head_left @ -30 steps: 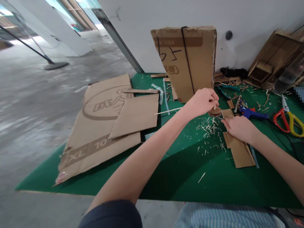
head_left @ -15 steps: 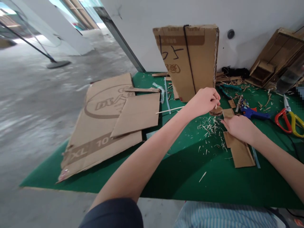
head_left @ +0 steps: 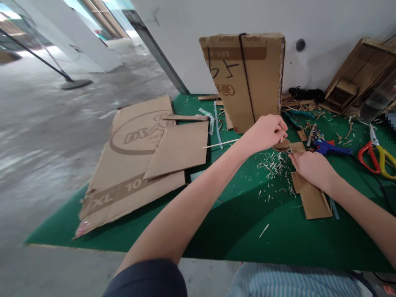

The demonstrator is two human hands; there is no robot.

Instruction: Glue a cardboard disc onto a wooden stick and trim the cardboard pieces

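Note:
My left hand [head_left: 270,128] pinches the top of a short, thin wooden stick [head_left: 282,134], which stands upright on a small round stack of cardboard discs [head_left: 281,145]. Close by on the right, my right hand [head_left: 311,165] is curled with its fingers toward the discs' edge. What lies between its fingers is too small to make out. Beneath this hand is a strip of cardboard [head_left: 314,202]. Pale curled wood shavings [head_left: 275,165] are scattered on the green tabletop just in front of the discs.
A blue glue gun [head_left: 332,147] and scissors with red and yellow handles [head_left: 377,154] lie at right. Pliers [head_left: 298,117] rest farther back. An upright cardboard panel [head_left: 260,78] stands behind my left hand. Large flat cardboard [head_left: 133,161] covers the left side, near a long thin stick [head_left: 221,144].
My right hand has shifted very slightly to the right. My left hand, the upright stick and the discs stay nearly in place.

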